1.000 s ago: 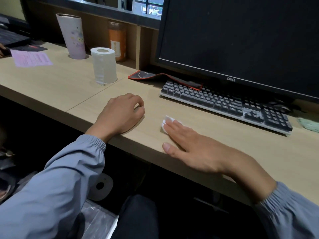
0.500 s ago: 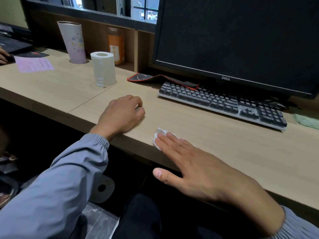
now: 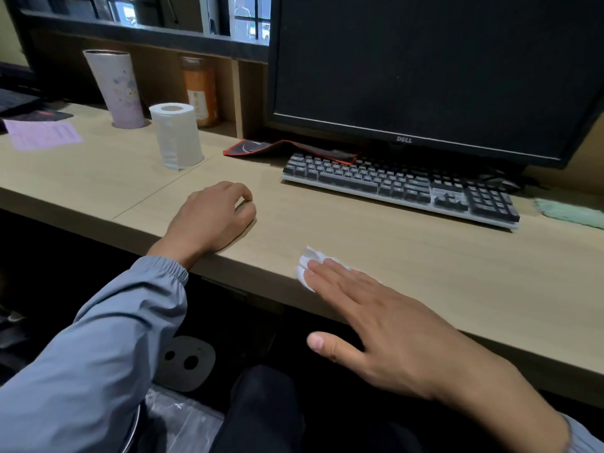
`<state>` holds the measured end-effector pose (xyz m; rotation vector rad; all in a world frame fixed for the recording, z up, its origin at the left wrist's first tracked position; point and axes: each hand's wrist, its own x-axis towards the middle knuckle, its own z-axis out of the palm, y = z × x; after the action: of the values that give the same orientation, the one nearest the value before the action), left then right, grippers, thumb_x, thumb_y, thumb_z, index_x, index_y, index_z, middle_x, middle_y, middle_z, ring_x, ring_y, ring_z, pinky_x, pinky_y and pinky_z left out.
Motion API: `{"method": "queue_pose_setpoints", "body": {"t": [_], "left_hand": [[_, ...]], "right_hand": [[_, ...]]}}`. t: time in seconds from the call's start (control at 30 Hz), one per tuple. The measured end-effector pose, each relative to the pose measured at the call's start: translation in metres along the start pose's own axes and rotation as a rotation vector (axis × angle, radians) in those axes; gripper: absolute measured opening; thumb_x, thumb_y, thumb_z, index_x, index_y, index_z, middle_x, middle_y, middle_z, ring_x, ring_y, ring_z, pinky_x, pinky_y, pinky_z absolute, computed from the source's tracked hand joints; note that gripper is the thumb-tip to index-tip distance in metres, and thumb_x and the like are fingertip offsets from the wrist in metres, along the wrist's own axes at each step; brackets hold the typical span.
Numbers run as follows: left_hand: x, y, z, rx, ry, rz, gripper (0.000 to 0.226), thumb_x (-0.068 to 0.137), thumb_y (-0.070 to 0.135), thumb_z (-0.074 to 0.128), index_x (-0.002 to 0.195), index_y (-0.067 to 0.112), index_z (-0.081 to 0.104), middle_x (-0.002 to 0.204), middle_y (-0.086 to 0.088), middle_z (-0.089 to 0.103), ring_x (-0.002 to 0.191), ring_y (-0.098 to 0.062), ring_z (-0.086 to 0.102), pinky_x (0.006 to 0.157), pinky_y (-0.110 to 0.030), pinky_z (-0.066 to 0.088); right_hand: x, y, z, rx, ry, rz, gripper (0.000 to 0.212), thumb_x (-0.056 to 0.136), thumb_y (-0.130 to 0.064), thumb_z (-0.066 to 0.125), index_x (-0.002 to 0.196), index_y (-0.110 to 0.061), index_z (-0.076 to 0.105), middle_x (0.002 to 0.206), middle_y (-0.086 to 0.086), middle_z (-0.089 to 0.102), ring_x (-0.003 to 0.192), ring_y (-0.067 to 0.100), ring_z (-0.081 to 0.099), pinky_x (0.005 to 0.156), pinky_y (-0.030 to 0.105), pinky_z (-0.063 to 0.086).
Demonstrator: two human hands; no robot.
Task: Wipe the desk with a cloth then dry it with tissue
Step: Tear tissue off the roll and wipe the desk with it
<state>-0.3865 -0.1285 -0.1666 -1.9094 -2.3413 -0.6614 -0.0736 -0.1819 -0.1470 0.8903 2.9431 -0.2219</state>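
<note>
Tissue (image 3: 309, 266) lies flat on desk (image 3: 408, 256), at front edge, well in front of keyboard (image 3: 398, 186). We press it with right hand (image 3: 389, 322): fingers (image 3: 336, 277) straight, close together, flat on top; thumb (image 3: 330, 346) splayed off past desk edge. Left hand (image 3: 212, 217) rests left of keyboard, fingers curled into loose fist, gripping nothing we can see. Green cloth (image 3: 568, 214) sits right of keyboard. Tissue roll (image 3: 176, 135) stands upright left of keyboard.
</note>
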Motion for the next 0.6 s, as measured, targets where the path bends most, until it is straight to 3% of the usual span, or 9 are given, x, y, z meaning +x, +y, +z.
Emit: {"method": "queue_pose_setpoints", "body": {"t": [0.13,0.3,0.6], "left_hand": [[0.0,0.004,0.0,0.024,0.012,0.008,0.03,0.101,0.042,0.047,0.118,0.026,0.067,0.129,-0.002,0.066,0.112,-0.028,0.061,0.095,-0.047,0.047],[-0.002,0.019,-0.005,0.015,0.036,0.003,0.032,0.105,0.04,0.051,0.129,0.025,0.065,0.141,-0.001,0.06,0.126,-0.027,0.057,0.103,-0.05,0.045],[-0.013,0.075,0.026,-0.048,0.067,0.082,0.027,0.104,0.039,0.047,0.121,0.029,0.066,0.129,0.006,0.063,0.12,-0.021,0.055,0.101,-0.047,0.038]], "right_hand": [[-0.01,0.004,-0.001,-0.015,-0.013,0.026,0.074,0.101,-0.072,0.019,0.16,-0.044,-0.017,0.16,-0.032,-0.03,0.142,-0.015,-0.032,0.124,0.022,-0.008],[-0.005,0.004,0.0,0.033,-0.027,0.065,0.071,0.099,-0.073,0.012,0.16,-0.045,-0.013,0.161,-0.034,-0.025,0.142,-0.016,-0.03,0.125,0.023,-0.006],[0.033,0.035,-0.011,0.14,-0.068,0.128,0.07,0.098,-0.07,0.004,0.163,-0.042,-0.003,0.165,-0.029,-0.018,0.144,-0.017,-0.023,0.126,0.025,-0.004]]}}
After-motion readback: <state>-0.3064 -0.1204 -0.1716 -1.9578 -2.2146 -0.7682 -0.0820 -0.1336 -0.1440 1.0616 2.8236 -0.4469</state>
